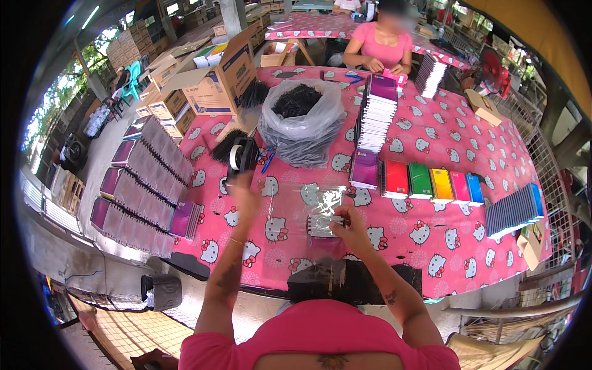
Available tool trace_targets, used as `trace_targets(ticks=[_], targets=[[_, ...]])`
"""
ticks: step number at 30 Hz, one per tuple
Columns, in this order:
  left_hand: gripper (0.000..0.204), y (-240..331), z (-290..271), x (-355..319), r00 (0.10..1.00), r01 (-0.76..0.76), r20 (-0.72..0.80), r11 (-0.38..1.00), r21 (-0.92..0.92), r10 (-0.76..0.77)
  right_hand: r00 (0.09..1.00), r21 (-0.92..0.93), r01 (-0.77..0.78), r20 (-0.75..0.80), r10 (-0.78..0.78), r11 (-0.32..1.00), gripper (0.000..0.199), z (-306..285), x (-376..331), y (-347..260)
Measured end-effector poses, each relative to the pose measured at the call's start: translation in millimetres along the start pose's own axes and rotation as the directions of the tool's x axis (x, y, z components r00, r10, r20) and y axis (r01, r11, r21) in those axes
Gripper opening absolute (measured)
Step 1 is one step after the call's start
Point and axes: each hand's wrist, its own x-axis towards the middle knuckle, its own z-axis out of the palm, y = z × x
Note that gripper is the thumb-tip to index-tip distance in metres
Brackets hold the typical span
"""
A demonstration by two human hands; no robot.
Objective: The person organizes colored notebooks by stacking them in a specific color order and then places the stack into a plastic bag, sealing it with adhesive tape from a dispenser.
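In front of me lies a small spiral notebook with shiny clear plastic film over it and spread around it. The fingers of my right hand are closed on the notebook's right edge, over the film. My left hand is up at the near end of a black tape dispenser with a pale roll in it. Motion smears its fingers, so what they hold does not show. A dark patch shows along the table's near edge, partly under the film.
Rows of stacked spiral notebooks stand at left. A clear bag of black coils sits ahead, beside a tall notebook stack. Coloured notebooks line the right, with a blue stack beyond. A person works opposite.
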Motion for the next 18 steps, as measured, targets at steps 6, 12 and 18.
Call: trace_targets(ticks=[6, 12, 18], targets=[[0.033, -45.4, -48.1, 59.2, 0.570, 0.817, 0.494, 0.518, -0.254, -0.657, 0.994, -0.003, -0.031, -0.103, 0.030, 1.000, 0.037, -9.1, -3.8, 11.0], [0.021, -47.5, -32.0, 18.2, 0.677, 0.722, 0.353, 0.491, -0.488, -0.646, 0.992, -0.024, -0.074, -0.103, 0.071, 0.997, 0.037, -20.2, -3.6, 7.4], [0.015, -86.5, -92.6, 26.1, 0.885, -0.316, 0.134, 0.363, 0.877, 0.446, 0.998, -0.004, -0.006, -0.055, 0.006, 1.000, 0.036, 4.3, -3.1, 3.9]])
